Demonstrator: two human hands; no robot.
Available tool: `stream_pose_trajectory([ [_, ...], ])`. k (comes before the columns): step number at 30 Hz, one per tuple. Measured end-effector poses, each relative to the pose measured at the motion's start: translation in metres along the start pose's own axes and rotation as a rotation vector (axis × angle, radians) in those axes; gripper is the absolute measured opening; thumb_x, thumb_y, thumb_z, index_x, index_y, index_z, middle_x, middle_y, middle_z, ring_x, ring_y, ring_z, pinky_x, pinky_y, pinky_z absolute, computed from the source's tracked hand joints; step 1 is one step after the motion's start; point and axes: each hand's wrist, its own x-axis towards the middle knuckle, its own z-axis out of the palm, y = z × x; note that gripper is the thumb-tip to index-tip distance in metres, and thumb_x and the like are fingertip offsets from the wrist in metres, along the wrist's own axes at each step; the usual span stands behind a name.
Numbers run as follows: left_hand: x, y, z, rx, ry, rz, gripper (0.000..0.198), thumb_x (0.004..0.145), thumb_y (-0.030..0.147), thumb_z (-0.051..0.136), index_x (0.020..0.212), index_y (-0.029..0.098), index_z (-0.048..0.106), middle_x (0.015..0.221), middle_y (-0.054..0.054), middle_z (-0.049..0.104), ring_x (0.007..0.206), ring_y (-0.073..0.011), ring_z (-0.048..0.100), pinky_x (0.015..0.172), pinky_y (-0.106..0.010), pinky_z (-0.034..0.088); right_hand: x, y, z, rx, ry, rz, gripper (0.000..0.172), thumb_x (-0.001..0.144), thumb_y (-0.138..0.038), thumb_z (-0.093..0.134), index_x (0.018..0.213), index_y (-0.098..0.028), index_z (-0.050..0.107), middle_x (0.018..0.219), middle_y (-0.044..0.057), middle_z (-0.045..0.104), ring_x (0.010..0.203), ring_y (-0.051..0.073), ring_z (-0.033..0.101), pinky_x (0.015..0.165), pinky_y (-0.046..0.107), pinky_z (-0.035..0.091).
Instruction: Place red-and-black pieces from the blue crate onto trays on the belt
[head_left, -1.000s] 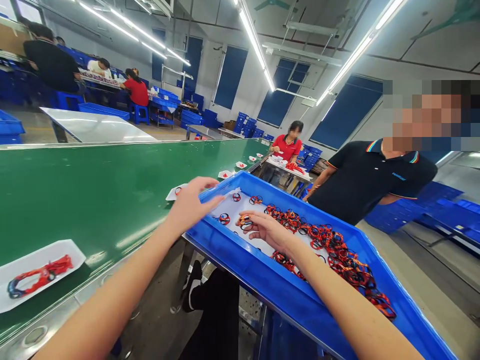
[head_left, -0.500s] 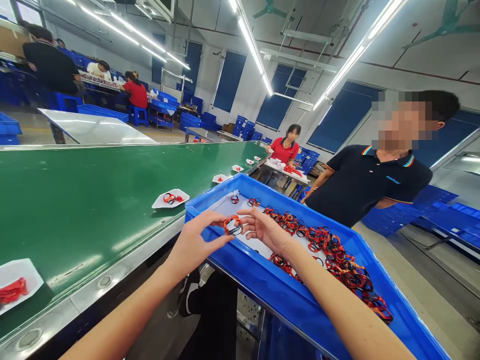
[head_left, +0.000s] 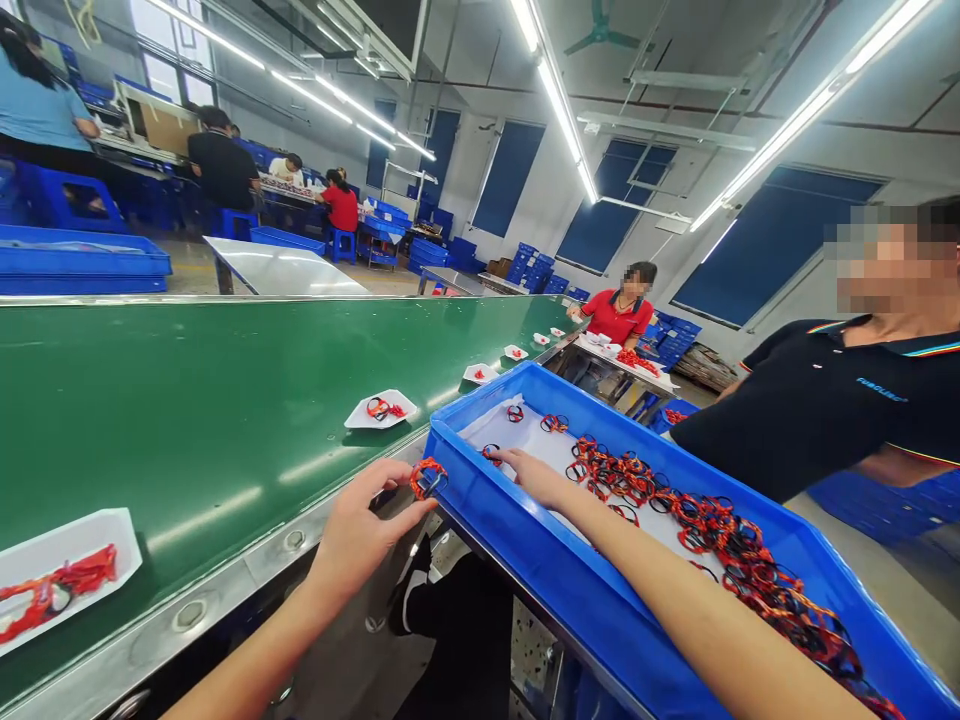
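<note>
Between thumb and fingers, my left hand [head_left: 375, 515] holds a red and black ring-shaped piece [head_left: 428, 480] just outside the near left corner of a blue bin [head_left: 517, 540]. My right hand [head_left: 529, 475] reaches over the bin's near wall, its fingertips at a single red and black ring [head_left: 491, 454] on the white liner; whether they grip it is hard to tell. A heap of similar rings [head_left: 720, 530] fills the bin's right part. White trays with red pieces stand on the green belt, one nearby [head_left: 381, 409], another at the lower left [head_left: 71, 575].
The green belt [head_left: 187, 400] with its metal edge runs along the left. A person in a dark shirt [head_left: 810, 400] stands beyond the bin at the right. Further off, a person in red [head_left: 619, 315] is at a table, with others seated at the back left.
My right hand has moved away from the ring in my left hand and down to a ring in the bin. The view has turned left, and the lower-left tray shows more fully.
</note>
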Motion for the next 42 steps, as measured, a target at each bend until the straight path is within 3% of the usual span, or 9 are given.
stream_pose_trajectory([
  [5,0.003,-0.008,-0.007,-0.018,0.040,-0.027,0.022,0.056,0.018,0.080,0.076,0.022,0.071,0.086,-0.002,0.064,0.081,-0.0186,0.053,0.080,-0.027,0.043,-0.004,0.002,0.005,-0.013,-0.004,0.026,0.034,0.077,-0.025,0.056,0.109,-0.019,0.065,0.107,0.011,0.062,0.086,0.022,0.061,0.078,0.032,0.044],
  [8,0.005,-0.013,-0.008,-0.147,0.012,-0.181,0.025,0.060,0.020,0.080,0.083,0.019,0.071,0.091,-0.004,0.066,0.082,-0.0162,0.057,0.079,-0.024,0.047,-0.008,0.002,-0.001,-0.006,0.005,0.048,0.024,0.078,-0.026,0.054,0.095,-0.018,0.069,0.093,0.009,0.067,0.077,0.021,0.062,0.071,0.030,0.045],
  [12,0.009,-0.015,-0.013,-0.748,-0.024,-0.592,0.023,0.076,0.033,0.068,0.091,0.015,0.067,0.089,-0.005,0.066,0.073,-0.0110,0.061,0.069,-0.022,0.053,-0.009,0.005,-0.006,-0.009,0.038,0.065,0.023,0.081,-0.033,0.051,0.087,-0.018,0.068,0.083,0.007,0.069,0.075,0.021,0.062,0.069,0.031,0.044],
  [15,0.011,-0.012,-0.019,-1.114,-0.097,-0.744,0.025,0.084,0.033,0.058,0.097,0.012,0.064,0.087,-0.005,0.064,0.070,-0.0089,0.061,0.068,-0.021,0.055,-0.009,0.007,-0.005,-0.005,0.056,0.058,0.027,0.082,-0.038,0.049,0.082,-0.018,0.067,0.079,0.007,0.069,0.075,0.021,0.062,0.069,0.031,0.044],
  [21,0.009,-0.011,-0.024,-1.311,-0.158,-0.759,0.027,0.089,0.032,0.052,0.103,0.010,0.060,0.089,-0.006,0.062,0.070,-0.0093,0.062,0.066,-0.021,0.056,-0.010,0.004,-0.005,0.027,0.049,0.045,0.025,0.082,-0.038,0.049,0.082,-0.019,0.065,0.080,0.006,0.070,0.073,0.021,0.063,0.068,0.032,0.045],
  [38,0.005,-0.013,-0.024,-1.496,-0.195,-0.778,0.039,0.094,0.040,0.033,0.104,0.010,0.055,0.090,-0.007,0.060,0.067,-0.0070,0.061,0.054,-0.014,0.054,-0.013,0.002,-0.008,0.064,0.004,0.051,0.027,0.082,-0.039,0.048,0.082,-0.019,0.066,0.082,0.005,0.070,0.073,0.020,0.063,0.068,0.030,0.044],
  [42,0.007,-0.013,-0.024,-1.446,-0.190,-0.762,0.039,0.094,0.040,0.032,0.103,0.011,0.057,0.089,-0.006,0.059,0.067,-0.0057,0.060,0.054,-0.011,0.053,-0.013,0.001,-0.008,0.033,-0.001,0.054,0.027,0.083,-0.037,0.047,0.083,-0.019,0.066,0.084,0.005,0.070,0.074,0.019,0.063,0.067,0.028,0.044],
])
